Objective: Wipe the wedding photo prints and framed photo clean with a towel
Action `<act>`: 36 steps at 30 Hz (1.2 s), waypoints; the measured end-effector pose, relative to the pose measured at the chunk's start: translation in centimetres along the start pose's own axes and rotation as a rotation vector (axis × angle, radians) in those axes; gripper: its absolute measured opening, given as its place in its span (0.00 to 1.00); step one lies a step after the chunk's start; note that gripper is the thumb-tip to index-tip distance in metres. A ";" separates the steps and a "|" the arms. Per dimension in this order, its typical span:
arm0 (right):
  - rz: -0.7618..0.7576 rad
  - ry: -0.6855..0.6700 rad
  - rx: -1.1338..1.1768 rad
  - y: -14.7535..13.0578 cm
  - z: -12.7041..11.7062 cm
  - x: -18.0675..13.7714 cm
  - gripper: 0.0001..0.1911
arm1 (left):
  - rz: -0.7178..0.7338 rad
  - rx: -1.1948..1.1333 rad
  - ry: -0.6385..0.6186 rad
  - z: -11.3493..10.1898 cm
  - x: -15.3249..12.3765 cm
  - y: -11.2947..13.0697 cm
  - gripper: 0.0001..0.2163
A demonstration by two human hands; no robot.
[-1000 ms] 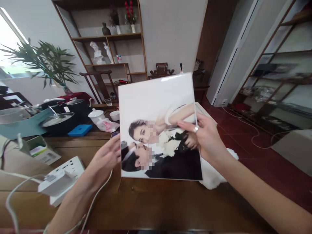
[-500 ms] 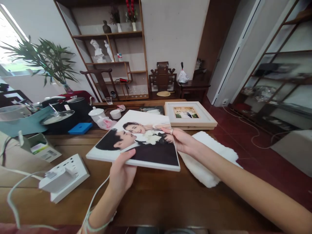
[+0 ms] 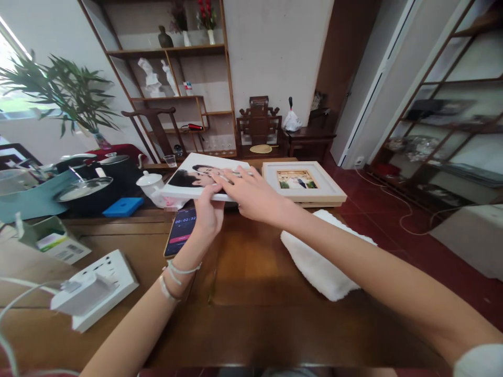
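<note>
A photo panel with a couple's picture and white edges is tilted above the far side of the table. My left hand grips its near edge, thumb on top and fingers underneath. Across the picture's right part lies my right hand, fingers stretched out flat on the surface and covering much of it. Below the panel, a phone with a running timer rests on the table, partly behind my left wrist. A white fluffy cloth lies under my right forearm.
A light wooden picture frame stands on the table's far right. On the left are a power strip, an opened small box, a blue box, a lidded pan and a white teapot.
The panel has moved away from me and to the left, uncovering the phone. My right hand has gone from gripping the right edge to lying flat over the picture.
</note>
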State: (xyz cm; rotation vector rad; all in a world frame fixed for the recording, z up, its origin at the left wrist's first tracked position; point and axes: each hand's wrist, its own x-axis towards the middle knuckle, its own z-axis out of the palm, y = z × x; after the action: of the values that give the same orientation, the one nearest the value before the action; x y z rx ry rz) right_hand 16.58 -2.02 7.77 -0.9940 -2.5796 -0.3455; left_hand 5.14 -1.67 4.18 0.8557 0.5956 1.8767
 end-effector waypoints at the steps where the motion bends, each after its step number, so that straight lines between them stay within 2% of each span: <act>1: -0.017 0.018 -0.018 0.2 0.9 0.1 0.36 | -0.004 -0.007 0.001 0.0 0.2 -0.3 0.08; 4: -0.062 0.069 -0.012 1.7 2.9 0.3 0.33 | -0.033 -0.003 -0.056 -0.3 0.4 -0.8 0.07; 6: -0.084 0.106 -0.004 2.9 3.6 0.5 0.31 | -0.126 0.027 -0.052 -1.0 0.1 -0.8 0.13; 7: -0.093 0.116 -0.007 3.5 3.8 0.7 0.30 | -0.242 0.060 -0.004 -1.4 -0.1 -0.7 0.16; 8: -0.103 0.120 -0.015 3.9 3.9 1.0 0.29 | -0.423 0.111 0.097 -1.9 -0.3 -0.7 0.19; 9: -0.113 0.117 -0.025 4.2 4.0 1.3 0.29 | -0.653 0.161 0.222 -2.5 -0.4 -0.7 0.19; 10: -0.122 0.112 -0.034 4.5 4.1 1.6 0.29 | -0.782 0.179 0.257 -3.0 -0.5 -0.7 0.17; 12: -0.122 0.104 -0.038 4.8 4.1 2.2 0.30 | -0.892 0.172 0.284 -4.0 -0.3 -1.1 0.10; 14: -0.114 0.098 -0.038 4.9 4.3 2.6 0.30 | -0.886 0.159 0.319 -4.8 0.4 -1.6 0.07; 19: -0.118 0.072 -0.029 4.9 4.8 2.5 0.28 | -0.815 0.128 0.407 -5.5 2.3 -3.1 0.10; 24: -0.102 0.057 -0.014 5.1 5.2 2.4 0.28 | -0.744 0.092 0.473 -5.5 2.7 -3.1 0.07; 27: -0.091 0.037 -0.005 5.3 5.4 2.7 0.31 | -0.725 0.063 0.483 -5.5 2.4 -2.3 0.04; 33: -0.066 -0.020 0.017 5.5 6.0 3.0 0.35 | -0.808 0.067 0.399 -6.0 0.5 -0.7 0.01; 36: -0.041 -0.044 0.022 5.6 6.5 3.1 0.35 | -0.739 0.088 0.375 -6.2 -0.8 0.1 0.05</act>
State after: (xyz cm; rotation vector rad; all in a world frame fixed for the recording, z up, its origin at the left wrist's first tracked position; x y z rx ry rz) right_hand 16.74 6.07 3.71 -0.9520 -2.6409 -0.3085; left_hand 0.53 -2.66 0.02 0.2574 1.0635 1.3272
